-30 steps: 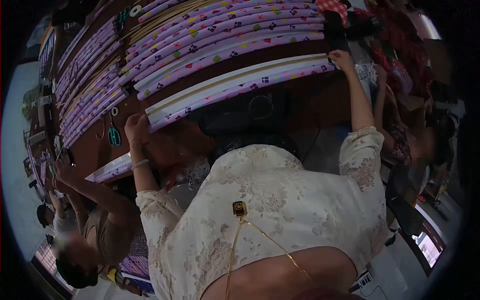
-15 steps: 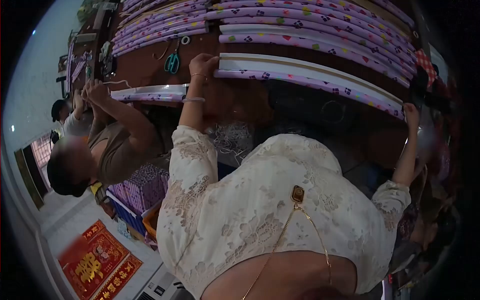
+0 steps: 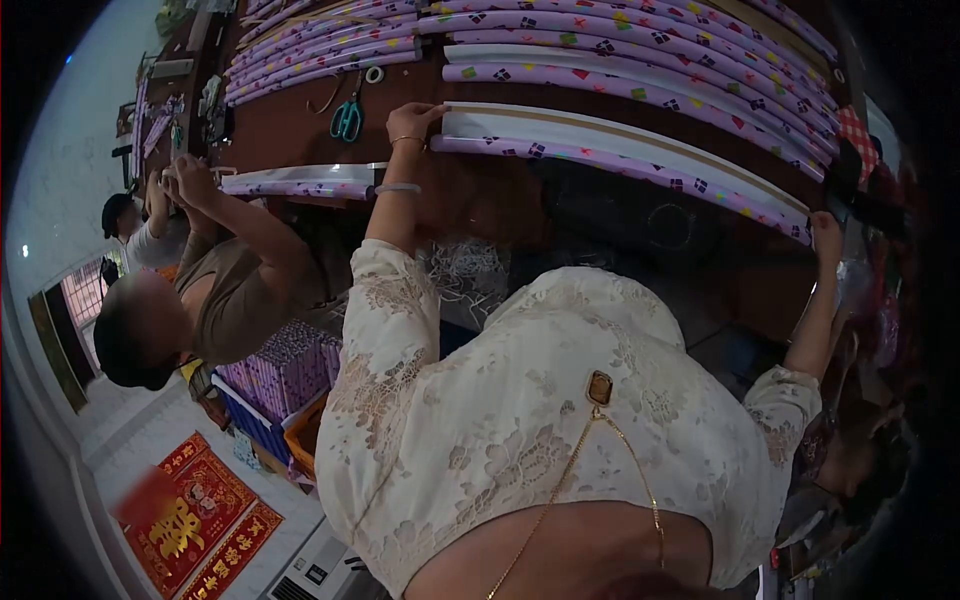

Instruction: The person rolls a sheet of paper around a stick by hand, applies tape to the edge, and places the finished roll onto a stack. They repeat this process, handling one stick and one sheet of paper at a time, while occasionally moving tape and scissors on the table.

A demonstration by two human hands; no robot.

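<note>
A partly unrolled roll of wrapping paper [image 3: 620, 170] lies along the table's near edge. Its outside is purple with small coloured gift shapes, and a white underside with a tan strip shows along the loose part. At the left end, my left hand [image 3: 412, 122] pinches the upper corner of the paper. My right hand [image 3: 826, 236] closes on the other end, at the far right; its fingertips are partly hidden. Just beyond the sheet lies another purple roll [image 3: 600, 84] with a white band showing.
Many purple rolls [image 3: 620, 25] lie in rows across the table [image 3: 280, 130]. Teal-handled scissors [image 3: 346, 121] and a small white ring [image 3: 374, 75] lie left. A co-worker [image 3: 240, 290] handles another roll [image 3: 300, 182] close by. A blue crate [image 3: 250, 402] of rolls stands behind them.
My left hand has shifted slightly right and up, onto the sheet's upper corner. My right hand has moved only a little, still on its end. The co-worker's hands have barely moved.
</note>
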